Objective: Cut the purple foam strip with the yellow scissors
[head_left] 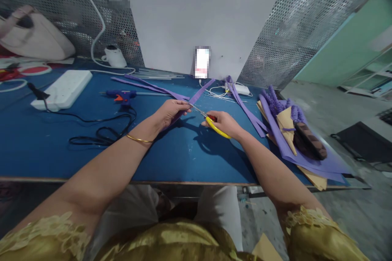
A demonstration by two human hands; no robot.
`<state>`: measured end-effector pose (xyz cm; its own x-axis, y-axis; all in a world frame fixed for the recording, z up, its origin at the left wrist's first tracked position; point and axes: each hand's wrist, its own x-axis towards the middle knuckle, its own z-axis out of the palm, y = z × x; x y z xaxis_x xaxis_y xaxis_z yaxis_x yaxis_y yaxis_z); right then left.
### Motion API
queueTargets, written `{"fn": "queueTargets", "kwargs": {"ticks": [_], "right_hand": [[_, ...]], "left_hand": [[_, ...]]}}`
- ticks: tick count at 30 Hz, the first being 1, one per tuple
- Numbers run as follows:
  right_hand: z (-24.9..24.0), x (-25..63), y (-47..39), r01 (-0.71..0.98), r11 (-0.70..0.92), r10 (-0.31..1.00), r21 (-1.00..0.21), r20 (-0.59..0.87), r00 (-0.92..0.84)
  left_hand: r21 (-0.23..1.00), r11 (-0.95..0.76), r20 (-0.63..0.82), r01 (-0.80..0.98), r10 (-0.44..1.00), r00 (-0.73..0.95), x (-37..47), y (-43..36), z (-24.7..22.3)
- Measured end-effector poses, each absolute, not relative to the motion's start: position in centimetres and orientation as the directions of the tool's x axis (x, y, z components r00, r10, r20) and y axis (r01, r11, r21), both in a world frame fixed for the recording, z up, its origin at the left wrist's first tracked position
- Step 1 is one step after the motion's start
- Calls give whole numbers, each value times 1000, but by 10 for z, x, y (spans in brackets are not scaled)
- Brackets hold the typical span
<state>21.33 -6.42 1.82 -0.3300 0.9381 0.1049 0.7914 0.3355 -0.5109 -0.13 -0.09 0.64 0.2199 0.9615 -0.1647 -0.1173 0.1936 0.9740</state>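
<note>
My left hand point(171, 112) pinches a long purple foam strip point(200, 91) that runs up and to the right over the blue table point(36, 142). My right hand point(225, 124) grips scissors with yellow handles point(216, 127). Their blades point left and meet the strip right by my left fingertips. A thin gold bangle sits on my left wrist.
A blue glue gun point(121, 96) with a black cord lies left of centre. A white power strip point(63, 89) lies at the far left. More purple strips point(245, 108) and a purple flower bouquet on kraft paper point(290, 130) lie to the right. A white board point(196, 20) stands behind.
</note>
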Motion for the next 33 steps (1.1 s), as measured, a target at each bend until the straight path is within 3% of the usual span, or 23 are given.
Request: {"fn": "queueTargets", "kwargs": {"ticks": [23,33], "right_hand": [[17,216,-64,762,343,933,-549,103,-345],[16,215,-64,818,332,943,-469,148,-298]], "left_hand": [[968,237,-216,-79,953,214,-3,2,4],[970,227,-200,-83,948,246,-4,-1,10]]}}
